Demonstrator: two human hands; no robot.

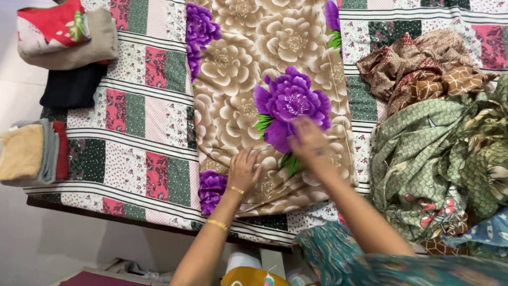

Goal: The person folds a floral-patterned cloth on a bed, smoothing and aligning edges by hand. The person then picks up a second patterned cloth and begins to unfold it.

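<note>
- The floral cloth (248, 106) (beige blooms with large purple flowers) lies spread flat along the middle of the bed, running from the far edge to the near edge.
- The left hand (242, 170) rests palm down on the cloth near its near end, fingers spread wide and flat; it grips nothing. Two gold bangles (226, 207) sit on that wrist and forearm.
- The right hand (310, 143) lies just beside the left, a little farther up the cloth, over the lower petals of the central purple flower. It is motion-blurred; it appears open and flat on the fabric, holding nothing.
- The patchwork bedsheet (132, 132) (pink, green and white panels with dark stripes) covers the bed beneath the cloth.
- To the right of the cloth, a heap of unfolded garments: a green woven-pattern fabric (423, 159) nearest, and a brown-and-maroon printed fabric (418, 66) beyond it.
- At the left edge of the bed, well apart from the hands, folded items are stacked: a red-and-beige stack (66, 34), a dark folded piece (71, 87) and a tan towel stack (29, 153).
</note>
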